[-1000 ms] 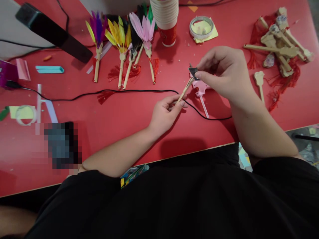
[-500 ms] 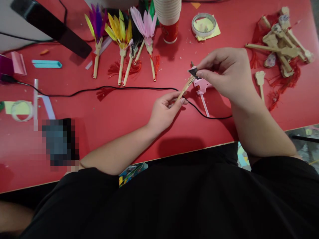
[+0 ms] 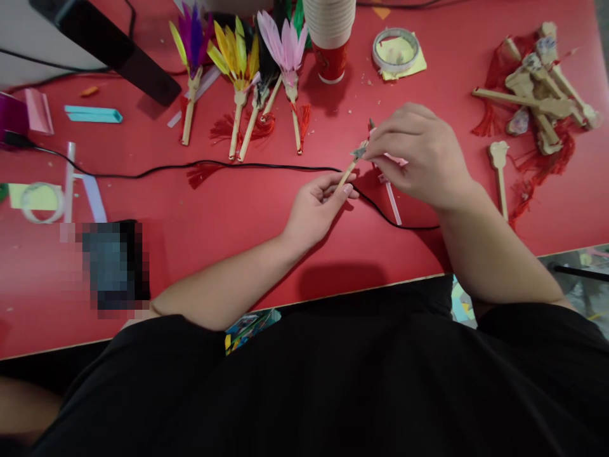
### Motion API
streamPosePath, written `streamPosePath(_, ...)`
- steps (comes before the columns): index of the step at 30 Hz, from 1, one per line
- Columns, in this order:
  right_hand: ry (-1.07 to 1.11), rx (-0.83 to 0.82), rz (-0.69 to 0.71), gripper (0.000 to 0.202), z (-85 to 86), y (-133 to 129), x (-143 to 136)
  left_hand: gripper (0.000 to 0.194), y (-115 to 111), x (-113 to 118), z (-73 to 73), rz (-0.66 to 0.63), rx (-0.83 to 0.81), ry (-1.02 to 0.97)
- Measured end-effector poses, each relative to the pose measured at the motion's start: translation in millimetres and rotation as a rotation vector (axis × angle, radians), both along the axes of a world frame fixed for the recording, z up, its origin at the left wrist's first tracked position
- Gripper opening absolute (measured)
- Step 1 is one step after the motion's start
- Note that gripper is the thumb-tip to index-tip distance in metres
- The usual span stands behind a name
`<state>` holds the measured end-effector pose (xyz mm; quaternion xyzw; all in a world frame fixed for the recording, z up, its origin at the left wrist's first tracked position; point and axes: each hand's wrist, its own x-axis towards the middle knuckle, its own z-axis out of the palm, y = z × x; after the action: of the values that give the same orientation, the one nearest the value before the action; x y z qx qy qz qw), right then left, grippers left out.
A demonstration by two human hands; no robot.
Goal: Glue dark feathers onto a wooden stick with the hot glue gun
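Note:
My left hand (image 3: 318, 206) is closed around the lower part of a slim wooden handle (image 3: 347, 172), which slants up to the right. At the handle's upper end, the fingers of my right hand (image 3: 419, 155) pinch a small dark-grey pointed flat piece (image 3: 358, 153). The piece appears to touch the wood; its exact kind is not clear. A pink glue gun lies on the red table behind my right hand, mostly covered by it. The gun's clear glue stick (image 3: 392, 202) shows below my fingers, and its dark nozzle tip (image 3: 372, 123) above.
Several feathered wooden handles (image 3: 239, 105) with red tassels lie at the back, beside stacked paper cups (image 3: 330, 38). A tape roll (image 3: 396, 51) rests on yellow notes. Bare wooden handles (image 3: 537, 95) are heaped right. A black cable (image 3: 266, 167) crosses the table; a blurred dark device (image 3: 114, 266) lies left.
My right hand has turned and come slightly down and left, lowering the grey piece along the handle's end and covering more of the glue gun. My left hand keeps its grip.

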<state>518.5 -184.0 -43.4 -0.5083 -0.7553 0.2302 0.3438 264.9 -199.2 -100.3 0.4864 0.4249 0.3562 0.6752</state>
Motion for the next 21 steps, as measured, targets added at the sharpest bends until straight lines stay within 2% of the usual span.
streamPosePath(5,-0.122,0.072,0.036,0.015,-8.2,3.8,4.8,0.032,-1.3,0.2,7.4,0.018,-0.043,0.025)
streamPosePath(10,-0.109,0.093,0.076,0.015,-13.1,4.3,9.2,0.035,-2.0,1.1,7.6,0.028,-0.041,-0.005)
streamPosePath(13,-0.027,0.095,0.101,0.012,-10.3,4.3,13.5,0.037,-2.1,1.8,7.6,0.024,-0.04,0.0)
streamPosePath(18,0.272,0.015,-0.059,0.032,-4.1,1.5,15.8,0.036,-1.4,1.2,7.9,0.04,-0.035,0.033)
streamPosePath(21,0.43,-0.06,-0.189,0.05,-13.4,6.6,15.3,0.035,-0.3,0.3,5.1,0.058,-0.018,0.026)
